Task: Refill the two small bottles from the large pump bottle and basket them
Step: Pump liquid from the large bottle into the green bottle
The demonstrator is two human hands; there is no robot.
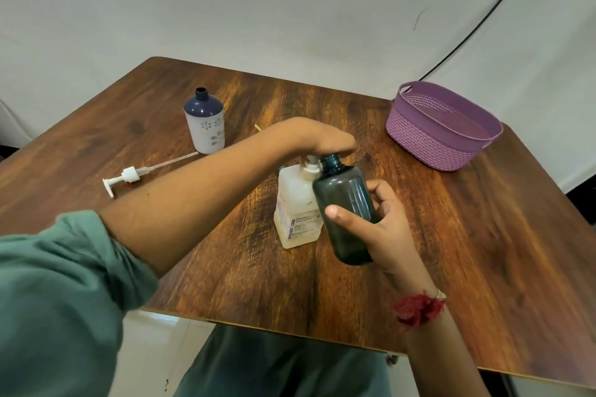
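The desk (pixel 451 251) carried everything. The purple basket (pixel 429 142) stood well beyond the right hand (pixel 387 229) and to its right, and no bottle showed in it. The pump bottle (pixel 295 203) stood upright directly beneath the left hand (pixel 322 138), which lay palm-down on the pump head with its fingers apparently flat, pressing rather than wrapped round it. The right hand gripped the dark bottle (pixel 345 200), thumb across the front and fingers behind, holding it off the desk, tilted slightly, its open mouth up against the nozzle just under the left hand. The white bottle (pixel 206 129) stood uncapped and upright, well away to the far left of the left hand, with a loose pump (pixel 129 175) lying on its side nearer the left forearm.

By my reading the task was in its early part: the dark bottle was being filled, the white one waited its turn, and capping and basketing both were left to do.

Much was hard to make out. The nozzle and the dark bottle's mouth were half covered by the left hand, so no flow of liquid could be seen. The tinted wall hid any level inside, and the white bottle was opaque — full or empty, I could not tell. The basket's near wall hid part of its floor. No cap for the dark bottle was in sight.
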